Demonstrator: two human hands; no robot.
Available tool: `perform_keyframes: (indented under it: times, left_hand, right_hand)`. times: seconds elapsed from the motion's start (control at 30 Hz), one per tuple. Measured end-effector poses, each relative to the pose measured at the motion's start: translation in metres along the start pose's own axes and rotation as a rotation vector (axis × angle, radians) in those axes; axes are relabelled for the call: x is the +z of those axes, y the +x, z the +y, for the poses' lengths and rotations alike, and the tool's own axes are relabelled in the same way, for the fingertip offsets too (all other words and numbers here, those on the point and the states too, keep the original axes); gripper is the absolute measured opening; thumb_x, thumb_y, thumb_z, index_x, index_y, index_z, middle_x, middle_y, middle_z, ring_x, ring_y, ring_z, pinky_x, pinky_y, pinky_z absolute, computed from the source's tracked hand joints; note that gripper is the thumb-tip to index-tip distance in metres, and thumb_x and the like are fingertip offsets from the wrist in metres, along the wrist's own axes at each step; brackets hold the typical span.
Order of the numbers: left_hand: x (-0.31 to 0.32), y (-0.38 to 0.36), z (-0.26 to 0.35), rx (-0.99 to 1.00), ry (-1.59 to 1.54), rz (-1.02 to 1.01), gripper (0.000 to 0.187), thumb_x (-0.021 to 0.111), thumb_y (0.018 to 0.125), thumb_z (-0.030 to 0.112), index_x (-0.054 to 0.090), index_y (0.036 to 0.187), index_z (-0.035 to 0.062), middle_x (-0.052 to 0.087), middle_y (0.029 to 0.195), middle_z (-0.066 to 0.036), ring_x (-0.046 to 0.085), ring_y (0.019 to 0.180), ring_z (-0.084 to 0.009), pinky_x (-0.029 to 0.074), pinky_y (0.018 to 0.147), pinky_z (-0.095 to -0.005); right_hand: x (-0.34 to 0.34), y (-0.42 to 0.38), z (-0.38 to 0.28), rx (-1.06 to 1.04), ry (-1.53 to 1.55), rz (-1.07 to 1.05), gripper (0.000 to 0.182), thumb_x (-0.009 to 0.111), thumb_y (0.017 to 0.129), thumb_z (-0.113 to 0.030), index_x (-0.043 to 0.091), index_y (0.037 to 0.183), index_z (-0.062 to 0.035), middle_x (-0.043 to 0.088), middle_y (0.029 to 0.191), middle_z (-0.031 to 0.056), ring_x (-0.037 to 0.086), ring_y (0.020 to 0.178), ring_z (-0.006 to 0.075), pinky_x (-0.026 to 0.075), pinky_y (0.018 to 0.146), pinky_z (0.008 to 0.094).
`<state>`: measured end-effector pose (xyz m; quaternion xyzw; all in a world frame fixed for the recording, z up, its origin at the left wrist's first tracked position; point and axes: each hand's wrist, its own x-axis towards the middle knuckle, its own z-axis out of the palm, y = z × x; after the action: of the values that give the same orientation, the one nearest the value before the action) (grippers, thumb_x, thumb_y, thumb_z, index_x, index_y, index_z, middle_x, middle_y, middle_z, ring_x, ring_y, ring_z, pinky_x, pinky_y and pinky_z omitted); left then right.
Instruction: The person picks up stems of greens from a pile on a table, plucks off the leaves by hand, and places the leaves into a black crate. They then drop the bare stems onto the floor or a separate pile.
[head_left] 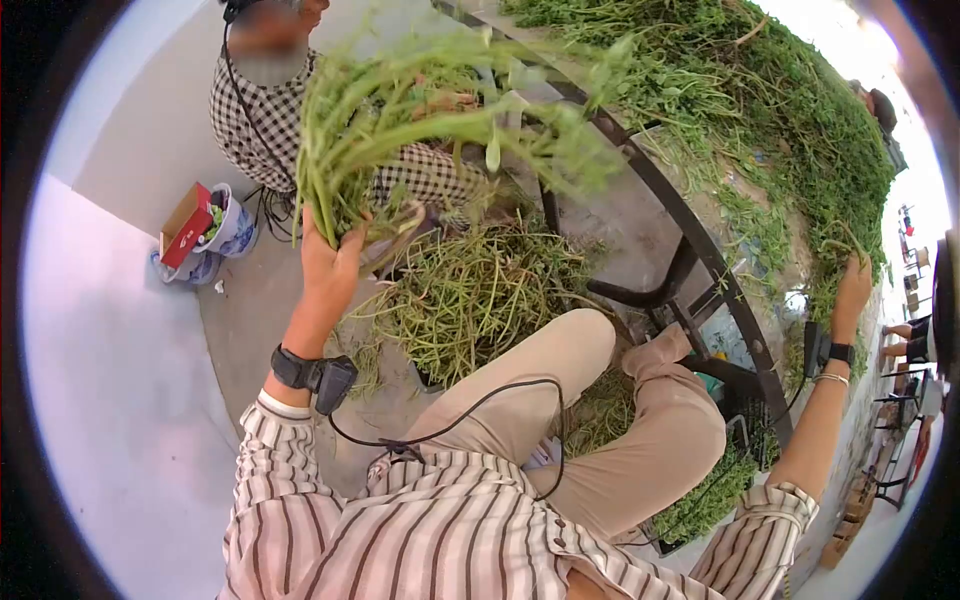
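Note:
My left hand [332, 262] is raised at the left, its fingers wrapped round the stems of a large bunch of leafy green plants [345, 150], whose tops lean right and blur. Below the bunch, a heap of cut stems [480, 300] fills a container beside my knee. At the right, my right hand [853, 285] reaches to the edge of a big green pile [790, 130] on the table [690, 215]. Its fingers are bent against the greens, and whether they pinch any stems is hard to make out.
A person in a checked shirt [250, 130] sits at the upper left, near white buckets [235, 225] and a red box [187, 232]. Dark metal legs [660, 290] stand under the table. A crate of greens [700, 500] is by my right leg. Another person [882, 112] is beyond the pile.

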<state>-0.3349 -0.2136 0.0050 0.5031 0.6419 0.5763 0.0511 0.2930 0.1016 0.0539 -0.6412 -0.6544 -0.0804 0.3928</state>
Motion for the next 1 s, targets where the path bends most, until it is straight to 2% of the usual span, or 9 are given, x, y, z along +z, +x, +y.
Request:
perform_keyframes:
  times: [0.17,0.23,0.3,0.37,0.53,0.57,0.63,0.83,1.0]
  left_hand:
    - [-0.012,-0.029,-0.04,0.052,0.282,-0.153,0.045,0.05,0.08,-0.002,0.041,0.124,-0.0038,0.052,0.109,-0.018,0.052,0.1,-0.0261,0.041,0.088,-0.033]
    - [-0.006,-0.036,-0.058,-0.009,0.341,-0.203,0.037,0.048,0.079,-0.004,0.046,0.116,-0.0045,0.051,0.104,-0.022,0.052,0.094,-0.0388,0.042,0.085,-0.0369]
    - [0.006,-0.046,-0.077,-0.017,0.333,-0.214,0.038,0.05,0.078,-0.003,0.046,0.116,-0.0031,0.05,0.103,-0.023,0.05,0.093,-0.0416,0.042,0.084,-0.0398]
    - [0.025,-0.058,-0.104,-0.293,0.287,-0.167,0.039,0.053,0.077,-0.003,0.046,0.116,-0.0021,0.048,0.107,-0.024,0.049,0.095,-0.0415,0.042,0.083,-0.0408]
    - [0.051,-0.118,-0.149,0.141,0.728,-0.874,0.059,0.066,0.075,0.031,0.048,0.122,0.0001,0.055,0.114,-0.024,0.052,0.108,-0.0366,0.042,0.091,-0.0439]
    - [0.054,-0.119,-0.153,0.145,0.723,-0.881,0.059,0.066,0.075,0.031,0.048,0.122,0.0001,0.055,0.114,-0.024,0.052,0.108,-0.0366,0.042,0.091,-0.0439]
    - [0.059,-0.121,-0.153,-0.468,0.409,-1.412,0.058,0.063,0.079,0.035,0.05,0.123,-0.0002,0.053,0.12,-0.023,0.051,0.11,-0.0363,0.042,0.092,-0.0425]
    - [0.058,-0.12,-0.154,-0.374,0.425,-1.164,0.048,0.06,0.08,0.029,0.056,0.117,-0.0004,0.058,0.115,-0.02,0.055,0.106,-0.0355,0.044,0.09,-0.0396]
    - [0.065,-0.097,-0.135,-0.34,0.39,-1.139,0.045,0.058,0.082,0.026,0.055,0.116,-0.0025,0.059,0.11,-0.022,0.057,0.101,-0.0363,0.045,0.088,-0.0406]
  right_hand:
    - [0.0,-0.005,-0.008,0.013,0.002,0.004,0.034,0.044,0.094,-0.029,0.056,0.112,-0.0021,0.058,0.085,0.0103,0.052,0.076,0.0221,0.041,0.07,0.0339]
    - [-0.001,-0.007,-0.006,-0.032,0.004,-0.01,0.034,0.044,0.094,-0.029,0.056,0.111,-0.0019,0.057,0.084,0.0099,0.051,0.075,0.0216,0.04,0.069,0.0335]
    - [-0.004,-0.01,-0.006,-0.077,0.004,-0.027,0.034,0.044,0.094,-0.029,0.056,0.111,-0.0017,0.056,0.082,0.0095,0.051,0.073,0.0212,0.04,0.067,0.0332]
    - [-0.007,-0.012,-0.01,-0.007,-0.027,-0.087,0.035,0.044,0.094,-0.03,0.055,0.112,-0.0014,0.057,0.084,0.0112,0.051,0.075,0.0233,0.04,0.069,0.0351]
    - [-0.006,-0.011,-0.001,-0.031,-0.07,-0.114,0.038,0.044,0.094,-0.03,0.054,0.116,0.0002,0.06,0.096,0.0173,0.055,0.087,0.0305,0.041,0.076,0.0386]
    - [-0.007,-0.011,0.0,-0.037,-0.082,-0.136,0.039,0.044,0.094,-0.029,0.053,0.117,0.0006,0.06,0.1,0.0192,0.056,0.091,0.0328,0.042,0.079,0.0395]
    - [-0.008,-0.013,0.0,-0.028,-0.082,-0.141,0.039,0.044,0.094,-0.029,0.053,0.117,0.0007,0.06,0.102,0.0199,0.056,0.093,0.0335,0.042,0.08,0.0393]
    - [-0.009,-0.018,-0.011,-0.024,-0.052,-0.134,0.036,0.046,0.093,-0.027,0.055,0.115,-0.0001,0.061,0.101,0.0192,0.057,0.092,0.033,0.042,0.08,0.038]
    - [-0.008,-0.023,-0.016,-0.077,-0.04,-0.064,0.031,0.045,0.094,-0.025,0.056,0.111,-0.0025,0.061,0.094,0.0167,0.057,0.086,0.03,0.043,0.075,0.0368]
